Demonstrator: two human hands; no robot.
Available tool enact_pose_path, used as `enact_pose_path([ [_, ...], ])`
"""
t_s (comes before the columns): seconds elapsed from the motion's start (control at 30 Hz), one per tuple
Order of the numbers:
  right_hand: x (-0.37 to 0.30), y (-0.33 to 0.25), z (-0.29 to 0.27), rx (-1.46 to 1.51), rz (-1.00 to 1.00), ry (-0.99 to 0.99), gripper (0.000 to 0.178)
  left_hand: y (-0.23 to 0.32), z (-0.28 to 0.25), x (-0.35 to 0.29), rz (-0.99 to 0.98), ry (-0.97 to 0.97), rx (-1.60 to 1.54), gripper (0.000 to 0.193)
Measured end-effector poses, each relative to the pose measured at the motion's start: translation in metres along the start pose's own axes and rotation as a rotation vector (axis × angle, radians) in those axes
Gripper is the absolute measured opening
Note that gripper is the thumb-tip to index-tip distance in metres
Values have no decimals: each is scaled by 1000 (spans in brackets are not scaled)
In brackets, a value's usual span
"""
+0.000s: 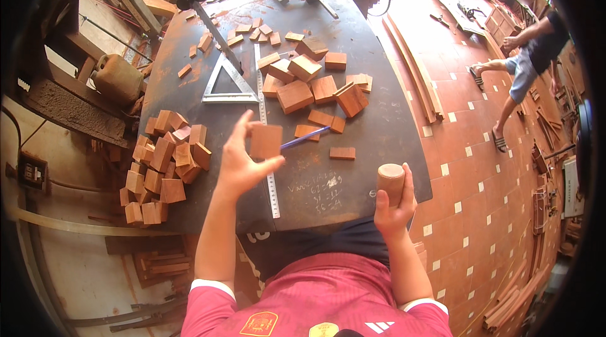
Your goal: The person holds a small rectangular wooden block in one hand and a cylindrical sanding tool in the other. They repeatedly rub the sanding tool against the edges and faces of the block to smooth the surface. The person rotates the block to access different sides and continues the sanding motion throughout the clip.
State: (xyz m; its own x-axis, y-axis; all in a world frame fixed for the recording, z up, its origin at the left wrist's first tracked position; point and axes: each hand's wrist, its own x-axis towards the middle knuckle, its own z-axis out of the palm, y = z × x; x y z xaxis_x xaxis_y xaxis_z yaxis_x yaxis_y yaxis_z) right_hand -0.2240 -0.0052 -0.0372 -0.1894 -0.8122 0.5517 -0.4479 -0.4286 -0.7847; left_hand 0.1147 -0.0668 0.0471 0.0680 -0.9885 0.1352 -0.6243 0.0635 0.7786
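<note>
My left hand [236, 163] is closed on a reddish-brown wooden block [266, 142], thumb and fingers at its edges, above the dark metal table [379, 132]. At the table's right front, my right hand [394, 214] grips an upright wooden cylinder [391, 184] with a flat, pale top. A blue pen [305, 137] lies just right of the held block. The white ruler [274, 195] runs lengthwise along the table, partly hidden behind my left hand. Beyond that hand rests a metal set square [230, 96].
Wooden blocks are heaped at the table's left [161, 155] and beyond its middle [295, 96]. A vertical saw blade [216, 35] meets the table near the set square. To the right, a person [536, 53] walks on the tiled floor [454, 173], past long boards [413, 72].
</note>
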Motion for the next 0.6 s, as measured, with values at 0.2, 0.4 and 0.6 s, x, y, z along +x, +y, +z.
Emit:
enact_pose_path([
  [0.2, -2, 5, 0, -5, 29, -1, 74, -14, -7, 66, -35, 235, -119, 110],
  [0.4, -1, 4, 3, -6, 38, 8, 78, -4, 0, 105, 16, 254, 68, 121],
  [0.6, -6, 3, 1, 72, 96, -9, 81, 2, -32, 0, 5, 109, -167, 125],
])
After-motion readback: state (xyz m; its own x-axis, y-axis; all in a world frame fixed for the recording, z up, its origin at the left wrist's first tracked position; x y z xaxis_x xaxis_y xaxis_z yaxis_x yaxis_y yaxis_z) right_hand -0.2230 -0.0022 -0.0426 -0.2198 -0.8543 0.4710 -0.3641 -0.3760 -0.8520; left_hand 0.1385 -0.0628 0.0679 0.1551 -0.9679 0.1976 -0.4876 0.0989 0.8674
